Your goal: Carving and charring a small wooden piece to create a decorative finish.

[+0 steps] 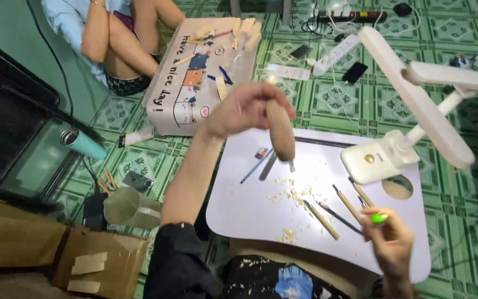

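**Inspector:** Left side first.

**Assistant:** The left hand (239,111) is raised over the lap table's (250,205) far edge, fingers clenched around a rounded wooden piece (280,130) that hangs downward.

**Inspector:** Beneath it?

**Assistant:** A blue pen (255,166) and a dark flat tool (268,166) near the far-left corner; wood shavings (291,194) mid-surface.

**Inspector:** Further right?

**Assistant:** Carving tools (338,210) lie beside the white desk lamp (383,158). At the near-right edge, the right hand (391,241) pinches a small green-tipped tool (379,218).
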